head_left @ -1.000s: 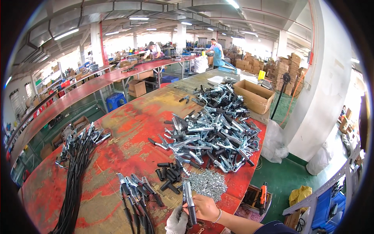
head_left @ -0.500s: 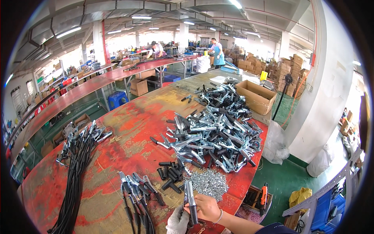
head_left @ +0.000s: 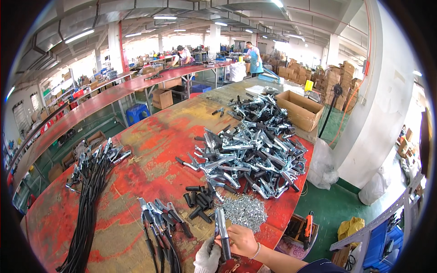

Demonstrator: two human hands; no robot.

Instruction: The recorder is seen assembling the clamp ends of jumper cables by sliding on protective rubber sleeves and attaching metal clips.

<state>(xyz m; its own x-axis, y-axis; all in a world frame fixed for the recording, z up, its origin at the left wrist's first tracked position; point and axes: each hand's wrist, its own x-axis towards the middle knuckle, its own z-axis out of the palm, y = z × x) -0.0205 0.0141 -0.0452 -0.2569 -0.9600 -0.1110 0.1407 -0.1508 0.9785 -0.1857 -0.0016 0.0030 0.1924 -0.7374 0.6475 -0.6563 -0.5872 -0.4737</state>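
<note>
At the near edge of the table, my left hand wears a pale knitted glove and is closed around the lower part of a metal spring clamp with a black handle sleeve. My right hand, bare with a beaded bracelet at the wrist, pinches the same clamp from the right side. The clamp stands nearly upright, jaws up. Just beyond it lie a heap of small shiny metal pieces and several loose black sleeves. Left of my hands are several clamps joined to black cables.
A large pile of clamps covers the table's right side. A bundle of black cables with clamps lies at left. Behind the pile stands an open cardboard box. An orange-handled tool hangs by the right edge. Two people work farther back.
</note>
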